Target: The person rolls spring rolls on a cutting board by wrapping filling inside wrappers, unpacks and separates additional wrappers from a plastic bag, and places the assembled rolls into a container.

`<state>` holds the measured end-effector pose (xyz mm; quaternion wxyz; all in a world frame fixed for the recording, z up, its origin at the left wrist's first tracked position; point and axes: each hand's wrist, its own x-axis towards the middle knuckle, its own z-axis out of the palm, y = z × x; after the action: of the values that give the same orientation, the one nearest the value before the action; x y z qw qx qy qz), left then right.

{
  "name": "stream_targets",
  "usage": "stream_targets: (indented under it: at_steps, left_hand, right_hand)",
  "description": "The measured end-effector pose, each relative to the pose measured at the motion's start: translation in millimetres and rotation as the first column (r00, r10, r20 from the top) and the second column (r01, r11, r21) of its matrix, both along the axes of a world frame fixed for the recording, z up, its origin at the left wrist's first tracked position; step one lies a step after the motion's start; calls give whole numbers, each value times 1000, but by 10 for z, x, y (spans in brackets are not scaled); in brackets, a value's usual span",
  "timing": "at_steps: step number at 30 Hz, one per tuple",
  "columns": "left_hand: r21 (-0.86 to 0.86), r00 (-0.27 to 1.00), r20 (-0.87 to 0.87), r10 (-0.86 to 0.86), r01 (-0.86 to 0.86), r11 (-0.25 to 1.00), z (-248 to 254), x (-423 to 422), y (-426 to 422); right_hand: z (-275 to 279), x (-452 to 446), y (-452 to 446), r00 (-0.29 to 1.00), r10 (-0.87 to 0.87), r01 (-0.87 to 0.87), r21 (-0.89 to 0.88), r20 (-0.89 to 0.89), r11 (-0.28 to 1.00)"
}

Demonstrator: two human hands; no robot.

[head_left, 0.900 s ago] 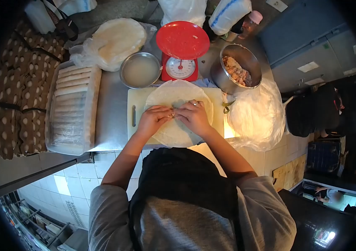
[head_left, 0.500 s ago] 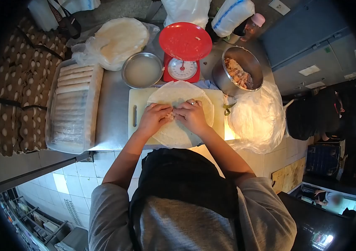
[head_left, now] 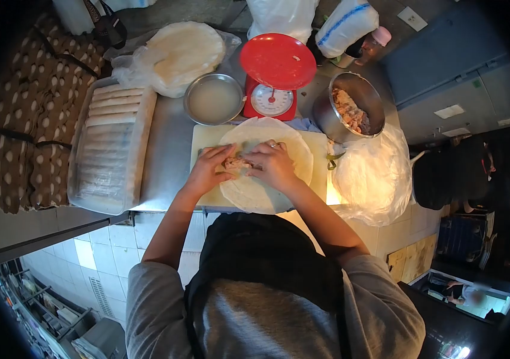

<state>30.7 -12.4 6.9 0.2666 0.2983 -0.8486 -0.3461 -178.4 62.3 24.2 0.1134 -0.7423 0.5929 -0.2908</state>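
A thin round wrapper [head_left: 267,191] lies flat on a pale cutting board [head_left: 321,143]. Across its middle sits a short line of pinkish meat filling [head_left: 238,163]. My left hand [head_left: 212,167] is at the filling's left end, with thumb and fingers apart. At the right end, my right hand [head_left: 271,163], wearing a ring, rests over the wrapper with bent fingers touching the filling; its fingertips are partly hidden.
Behind the board stand a metal bowl of cloudy liquid [head_left: 213,99], a red scale [head_left: 272,100] and a pot of filling [head_left: 357,107]. A tray of rolls [head_left: 108,149] and egg trays [head_left: 33,125] are left, a plastic bag [head_left: 372,176] right.
My left hand has moved left and its fingers have spread, showing more of the filling. My right hand has stayed by the filling. The whole view has shifted slightly.
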Motion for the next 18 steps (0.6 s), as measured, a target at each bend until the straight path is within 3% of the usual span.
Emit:
stream_targets:
  at_steps: [2, 5, 8, 11, 14, 18]
  left_hand:
    - [-71, 996, -91, -13, 7, 997, -59, 21, -8]
    - [-22, 997, -70, 13, -15, 1000, -375, 96, -50]
    - [-51, 997, -79, 14, -18, 999, -373, 141, -87]
    - [54, 994, 1, 109, -109, 993, -14, 130, 5]
    - [-96, 995, -68, 75, -82, 992, -112, 100, -37]
    - [-85, 997, -1, 74, -74, 994, -345, 153, -107]
  right_hand:
    - [-102, 62, -68, 997, 63, -64, -18, -39, 998]
    - [-243, 181, -189, 986, 86, -89, -13, -140, 996]
    - [-165, 239, -238, 978, 80, -77, 20, -194, 997]
    - [-51, 242, -161, 998, -10, 6, -57, -57, 998]
    - [-26, 243, -151, 1000, 27, -28, -13, -2, 1000]
    - [-215, 220, -184, 997, 59, -60, -4, -56, 998]
